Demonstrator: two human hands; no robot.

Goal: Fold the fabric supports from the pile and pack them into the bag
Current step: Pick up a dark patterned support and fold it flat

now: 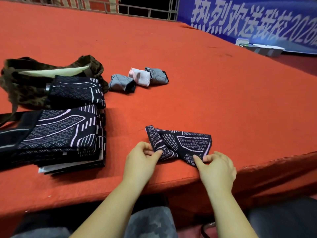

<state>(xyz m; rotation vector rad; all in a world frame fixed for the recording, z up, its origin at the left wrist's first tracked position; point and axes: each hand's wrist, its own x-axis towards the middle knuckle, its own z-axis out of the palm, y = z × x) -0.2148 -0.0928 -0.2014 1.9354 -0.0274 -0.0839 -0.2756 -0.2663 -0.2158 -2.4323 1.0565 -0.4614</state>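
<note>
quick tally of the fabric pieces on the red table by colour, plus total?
Dark navy patterned, in the hands: 1
Dark navy patterned, separate stacks at left: 2 (layers inside not countable)
Grey folded: 2
White/pink folded: 1
Total: 6

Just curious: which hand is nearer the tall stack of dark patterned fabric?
Left. The left hand lies just right of the stack; the right hand is farther right, beyond it.

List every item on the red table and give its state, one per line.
Patterned support: half folded, pinched by both hands.
Left hand: pinching its left edge.
Right hand: pinching its right corner.
Pile: stacked flat.
Bag: open.
Three small bundles: rolled up.
</note>
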